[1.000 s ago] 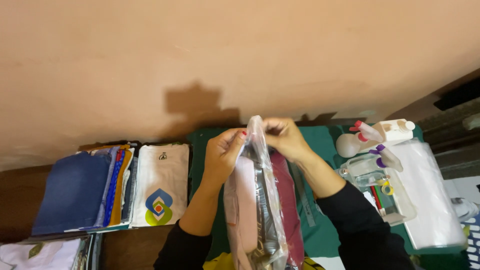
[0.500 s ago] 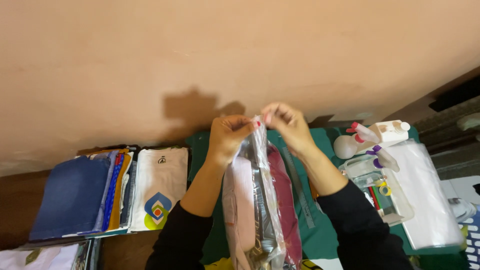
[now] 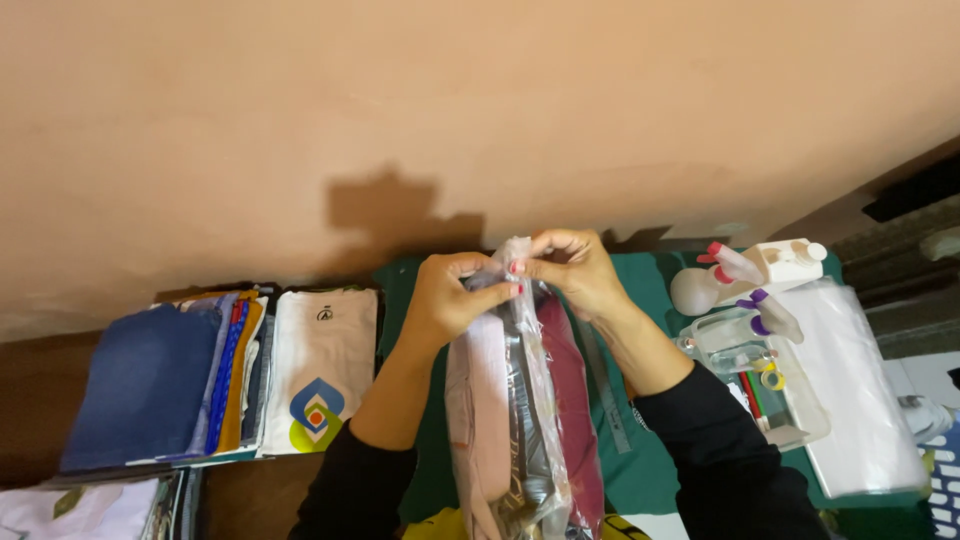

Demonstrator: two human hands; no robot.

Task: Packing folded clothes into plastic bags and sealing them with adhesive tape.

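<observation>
Over green cloth [image 3: 640,470], crinkly clear bag [image 3: 520,400] (pinched).

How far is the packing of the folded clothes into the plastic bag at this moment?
Done: folded clothes, pink, dark and maroon, already sit inside the clear plastic bag. In hand: the left hand and right hand both pinch the top edge of the bag together, so the mouth looks about closed but not sealed. Left: a stack of folded clothes and a white shirt lie unbagged beside it.
</observation>
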